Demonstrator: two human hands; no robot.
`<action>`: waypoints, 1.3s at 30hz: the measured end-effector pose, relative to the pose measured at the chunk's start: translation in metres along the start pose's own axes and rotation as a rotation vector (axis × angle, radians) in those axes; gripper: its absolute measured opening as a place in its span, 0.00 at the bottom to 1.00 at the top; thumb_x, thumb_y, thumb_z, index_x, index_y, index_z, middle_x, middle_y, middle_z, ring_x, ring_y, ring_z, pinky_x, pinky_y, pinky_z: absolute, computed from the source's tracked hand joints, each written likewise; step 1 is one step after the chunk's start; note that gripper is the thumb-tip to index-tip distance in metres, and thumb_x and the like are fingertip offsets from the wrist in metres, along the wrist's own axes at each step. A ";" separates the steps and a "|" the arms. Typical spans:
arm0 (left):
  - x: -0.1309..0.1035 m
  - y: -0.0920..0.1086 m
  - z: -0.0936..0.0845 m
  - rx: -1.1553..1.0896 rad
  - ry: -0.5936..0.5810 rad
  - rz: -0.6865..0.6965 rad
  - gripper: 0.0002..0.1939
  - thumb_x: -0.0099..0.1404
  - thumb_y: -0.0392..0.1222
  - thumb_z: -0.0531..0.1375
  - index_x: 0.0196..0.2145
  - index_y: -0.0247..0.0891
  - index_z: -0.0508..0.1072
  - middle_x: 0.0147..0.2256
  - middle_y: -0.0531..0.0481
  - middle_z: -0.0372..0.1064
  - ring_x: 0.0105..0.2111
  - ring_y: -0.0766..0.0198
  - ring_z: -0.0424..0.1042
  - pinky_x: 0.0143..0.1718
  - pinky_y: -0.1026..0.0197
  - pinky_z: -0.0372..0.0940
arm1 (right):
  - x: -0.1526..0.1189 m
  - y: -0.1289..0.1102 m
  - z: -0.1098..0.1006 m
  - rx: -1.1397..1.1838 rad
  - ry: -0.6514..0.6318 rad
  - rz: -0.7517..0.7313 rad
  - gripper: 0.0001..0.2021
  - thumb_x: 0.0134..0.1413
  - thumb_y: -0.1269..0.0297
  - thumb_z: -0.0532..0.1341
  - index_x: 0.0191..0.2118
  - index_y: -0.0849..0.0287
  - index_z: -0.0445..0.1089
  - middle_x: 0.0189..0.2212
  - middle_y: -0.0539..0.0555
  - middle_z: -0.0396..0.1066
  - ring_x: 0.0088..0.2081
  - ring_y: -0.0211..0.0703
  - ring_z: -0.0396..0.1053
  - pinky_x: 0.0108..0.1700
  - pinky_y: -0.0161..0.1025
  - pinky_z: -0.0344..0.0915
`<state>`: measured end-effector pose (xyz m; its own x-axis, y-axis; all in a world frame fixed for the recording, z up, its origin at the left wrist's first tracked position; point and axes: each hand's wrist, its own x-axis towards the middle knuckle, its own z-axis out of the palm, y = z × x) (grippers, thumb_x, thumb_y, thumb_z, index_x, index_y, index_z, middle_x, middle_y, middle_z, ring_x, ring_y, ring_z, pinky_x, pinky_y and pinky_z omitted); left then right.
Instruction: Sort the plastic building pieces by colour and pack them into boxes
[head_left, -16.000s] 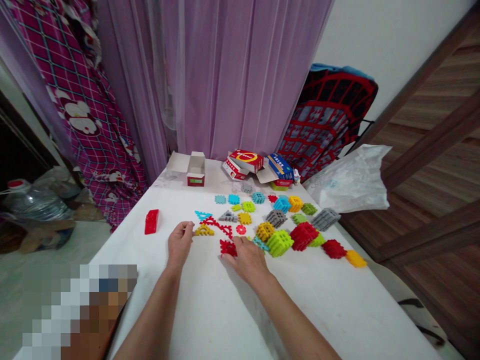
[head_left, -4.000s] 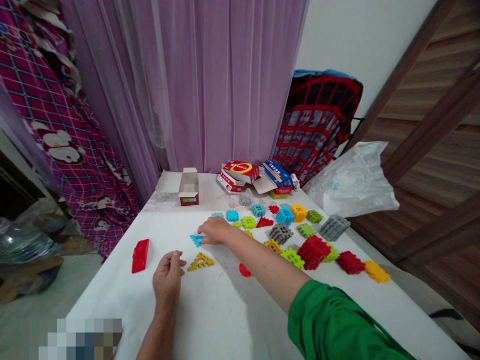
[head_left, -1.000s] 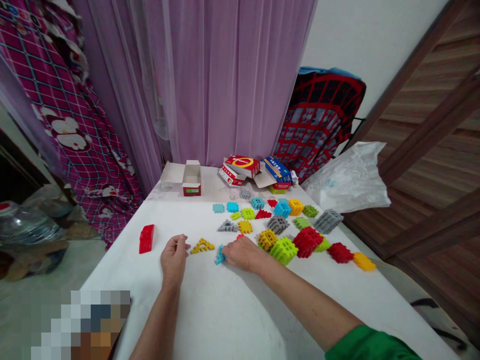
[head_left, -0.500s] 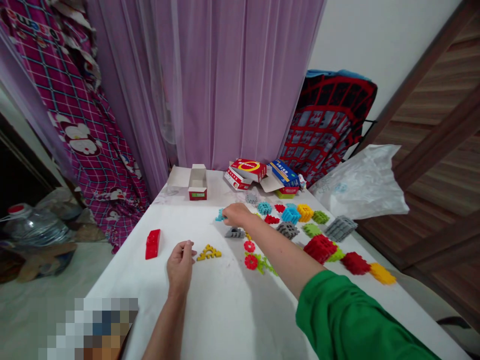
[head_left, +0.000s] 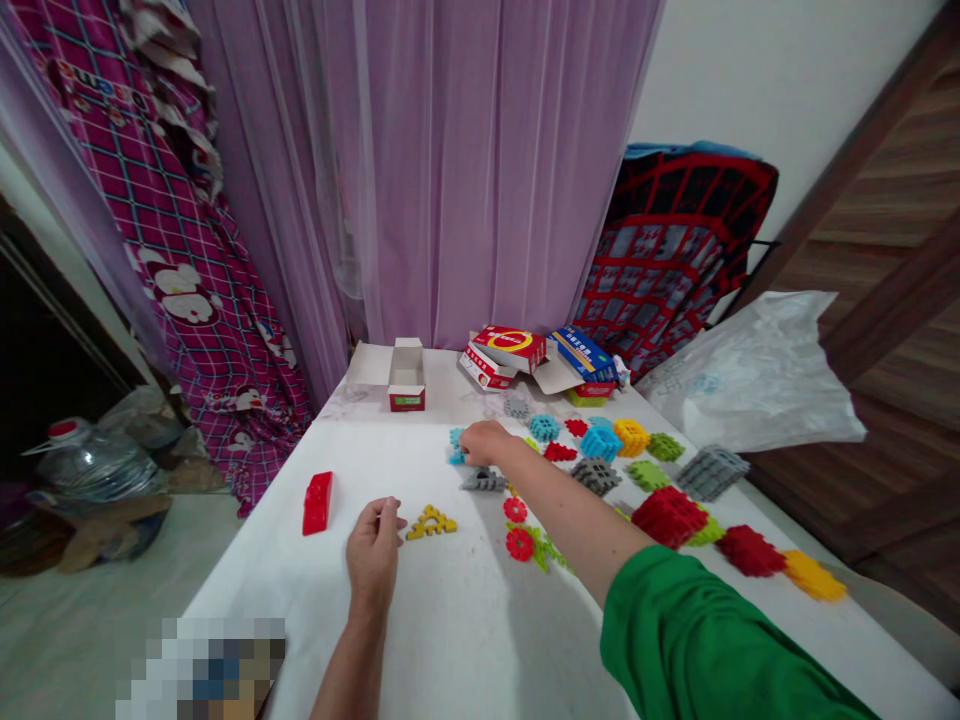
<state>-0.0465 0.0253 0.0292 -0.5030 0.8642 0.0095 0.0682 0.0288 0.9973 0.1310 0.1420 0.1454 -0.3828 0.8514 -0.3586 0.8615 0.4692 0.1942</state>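
Observation:
My right hand [head_left: 484,443] reaches to the middle of the white table [head_left: 450,620], its fingers closed on a light blue piece [head_left: 456,446]. A grey piece [head_left: 486,481] lies just below that hand. My left hand [head_left: 377,535] hovers or rests nearer the front with thumb and fingers pressed together; whether anything is between them is too small to tell. Right beside its fingertips is a yellow triangular piece [head_left: 431,523]. Farther left lies a red piece [head_left: 317,503].
An open box [head_left: 407,385] stands at the back, with red boxes [head_left: 510,347] and a blue box [head_left: 583,354] to its right. Several coloured pieces, including a red stack [head_left: 669,516] and a grey stack [head_left: 712,472], cover the right side beside a plastic bag [head_left: 765,375].
The whole view has shifted slightly, so everything appears a little lower and farther right. Both hands keep nearly the same places beside the pieces.

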 end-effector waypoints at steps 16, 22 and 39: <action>-0.002 0.007 0.000 -0.039 -0.007 0.005 0.29 0.51 0.69 0.59 0.30 0.37 0.74 0.19 0.52 0.69 0.18 0.66 0.66 0.20 0.63 0.62 | 0.004 0.000 0.003 0.053 -0.025 0.000 0.14 0.52 0.65 0.62 0.46 0.54 0.78 0.48 0.59 0.77 0.50 0.50 0.73 0.44 0.37 0.66; -0.003 0.007 -0.001 -0.034 -0.014 0.009 0.29 0.52 0.69 0.59 0.30 0.37 0.74 0.20 0.52 0.69 0.17 0.66 0.65 0.20 0.63 0.63 | 0.003 0.000 0.003 0.058 -0.015 0.016 0.14 0.51 0.69 0.63 0.44 0.53 0.79 0.47 0.57 0.77 0.50 0.50 0.73 0.45 0.38 0.66; 0.018 -0.006 -0.026 0.101 0.420 0.197 0.23 0.66 0.58 0.48 0.43 0.36 0.69 0.42 0.41 0.71 0.42 0.56 0.74 0.38 0.54 0.71 | 0.027 -0.070 -0.021 0.169 0.259 -0.283 0.22 0.60 0.62 0.56 0.60 0.45 0.65 0.56 0.52 0.71 0.55 0.45 0.69 0.51 0.40 0.64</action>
<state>-0.0783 0.0280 0.0257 -0.7755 0.5809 0.2473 0.2703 -0.0486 0.9616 0.0533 0.1368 0.1411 -0.6654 0.7351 -0.1303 0.7442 0.6668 -0.0391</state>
